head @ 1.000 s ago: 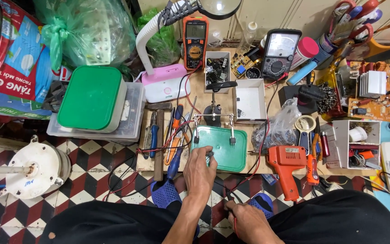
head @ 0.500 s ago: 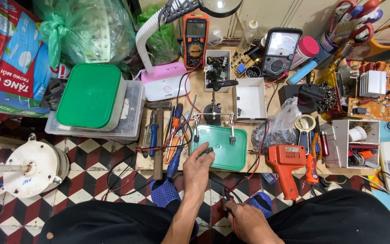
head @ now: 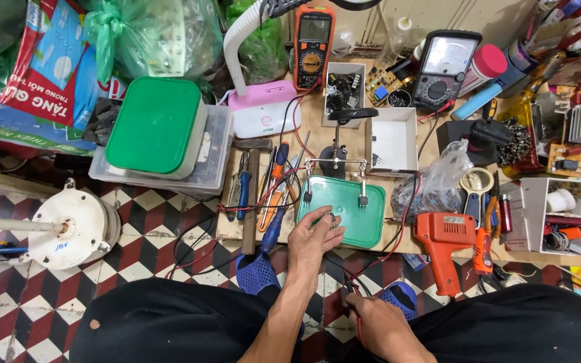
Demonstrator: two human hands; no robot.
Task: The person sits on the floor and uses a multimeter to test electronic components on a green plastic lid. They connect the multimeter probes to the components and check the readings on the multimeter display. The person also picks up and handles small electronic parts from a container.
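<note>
My left hand [head: 312, 236] reaches forward onto the near left corner of a green plastic tray [head: 354, 205]. Its fingertips pinch a small ring-shaped part [head: 331, 218] on the tray. Behind the tray stands a helping-hands stand [head: 335, 163] with two clips hanging over it. My right hand [head: 379, 324] rests low between my knees, closed around thin red and black probe leads [head: 350, 290]. The leads trail up across the board toward an orange digital multimeter [head: 313, 44] at the back.
Left of the tray lie a hammer [head: 251, 195], screwdrivers and pliers [head: 272, 191]. An orange soldering gun [head: 442, 249] lies to the right, a white box [head: 393, 140] and analog meter [head: 442, 62] behind. A green-lidded container [head: 156, 124] and white motor [head: 72, 225] sit left.
My left hand has crept a little forward onto the green tray and its fingers have closed on the small part. The right hand has stayed where it was.
</note>
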